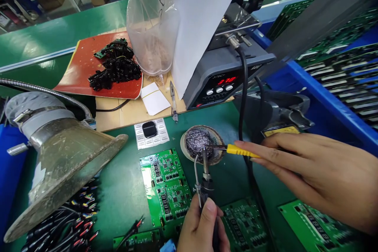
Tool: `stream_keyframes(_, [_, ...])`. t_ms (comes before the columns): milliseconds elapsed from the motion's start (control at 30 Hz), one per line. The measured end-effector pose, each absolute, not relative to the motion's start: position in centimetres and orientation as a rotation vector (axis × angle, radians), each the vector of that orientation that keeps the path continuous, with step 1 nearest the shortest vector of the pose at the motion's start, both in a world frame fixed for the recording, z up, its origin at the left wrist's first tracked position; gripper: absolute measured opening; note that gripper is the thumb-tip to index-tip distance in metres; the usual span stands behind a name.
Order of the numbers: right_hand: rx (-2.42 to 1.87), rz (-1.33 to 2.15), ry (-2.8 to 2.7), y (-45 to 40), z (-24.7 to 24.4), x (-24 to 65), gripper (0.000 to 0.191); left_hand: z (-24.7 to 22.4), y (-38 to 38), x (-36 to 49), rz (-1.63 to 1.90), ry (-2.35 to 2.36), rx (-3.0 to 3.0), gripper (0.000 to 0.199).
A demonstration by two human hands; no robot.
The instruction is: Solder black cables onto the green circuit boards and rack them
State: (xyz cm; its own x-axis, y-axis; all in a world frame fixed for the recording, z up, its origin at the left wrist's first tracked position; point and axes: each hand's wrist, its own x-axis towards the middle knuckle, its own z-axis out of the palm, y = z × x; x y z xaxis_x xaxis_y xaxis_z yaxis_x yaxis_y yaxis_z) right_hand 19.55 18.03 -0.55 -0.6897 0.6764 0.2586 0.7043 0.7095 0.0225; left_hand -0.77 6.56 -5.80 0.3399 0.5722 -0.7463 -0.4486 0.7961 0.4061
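Yellow plastic sleeves the handle of a slim tool (242, 151), gripped between the thumb and fingers of the person's right hand (319, 177), its dark shaft reaching over a round dish (219, 138) of silvery metal wool (195, 141). The left hand (202, 224) is wrapped around a soldering iron (206, 173), whose tip meets the tool's end above the wool; whether the two touch cannot be told. The dish sits on the green table (121, 181), just off the near edge of a wooden board (110, 120). Beside it lie a circuit panel (165, 185) and a label sheet (163, 136). A pen (173, 104) crosses the board's near edge, and a grey soldering station (203, 82) with lit red digits stands at its right end. Leftward, a funnel-shaped hood (59, 153) leans above bundled wires (67, 224); a blue bin (325, 94) flanks the table's right side.
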Motion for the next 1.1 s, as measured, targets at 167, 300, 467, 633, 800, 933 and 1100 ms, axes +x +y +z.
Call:
stream_keyframes(167, [-1.071,-0.206,-2.690,18.2,-0.6,19.5,0.033,-6.0,6.5,-0.7,0.683,1.018,0.155,0.059])
stream_keyframes(300, [-1.070,-0.201,-2.731,18.3,-0.8,19.7,0.036,-6.0,6.4,-0.7,0.692,1.015,0.143,0.059])
stream_keyframes(467, [-1.122,-0.386,-2.691,18.4,-1.0,20.1,0.043,-5.9,6.4,-0.7,0.705,1.011,0.120,0.058])
stream_keyframes(633, [-1.192,-0.204,-2.587,17.6,-1.0,20.6,0.047,-5.9,6.6,-0.7,0.727,0.993,0.086,0.057])
stream_keyframes(800, [-1.310,-0.027,-2.425,16.1,-1.9,20.1,0.037,-5.8,7.1,-0.9,0.761,0.988,0.163,0.056])
stream_keyframes(933, [-1.402,0.306,-2.404,15.1,-2.2,19.5,0.029,-5.9,7.3,-0.9,0.791,0.952,0.179,0.068])
stream_keyframes(1100, [-1.479,0.262,-2.179,13.7,0.4,19.3,0.025,-6.4,7.0,-0.8,0.801,0.778,0.229,0.068])
